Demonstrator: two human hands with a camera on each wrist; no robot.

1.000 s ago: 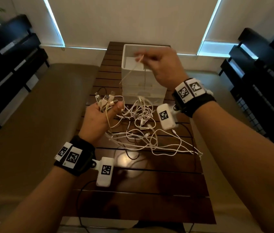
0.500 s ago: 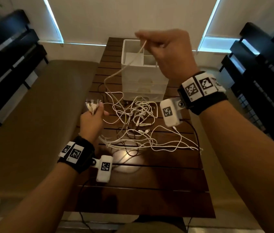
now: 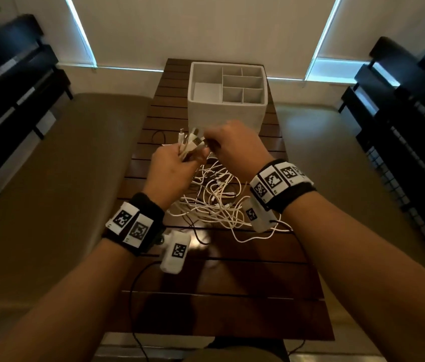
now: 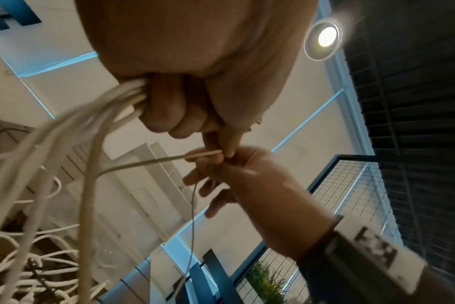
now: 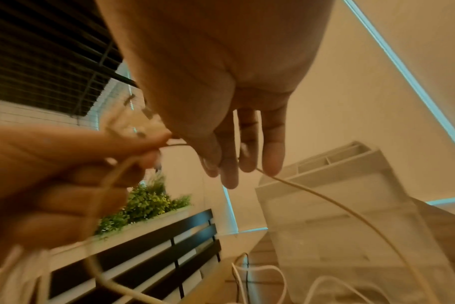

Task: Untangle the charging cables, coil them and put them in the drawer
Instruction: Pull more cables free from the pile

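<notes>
Above the tangled white charging cables (image 3: 214, 202) on the dark slatted wooden table (image 3: 222, 304), the left hand (image 3: 172, 173) gripped a bundle of plug ends (image 3: 192, 145) while the right hand (image 3: 235, 147) pinched one thin cable (image 4: 148, 163), short of the white compartmented drawer box (image 3: 228, 111) at the far edge.

My head camera looking steeply down over the slatted table (image 3: 232, 296), both wrist cameras close under the palms and tilted upward, each catching the opposite hand, all three sharing the white drawer unit (image 3: 228, 111) and cables (image 3: 214, 202).
</notes>
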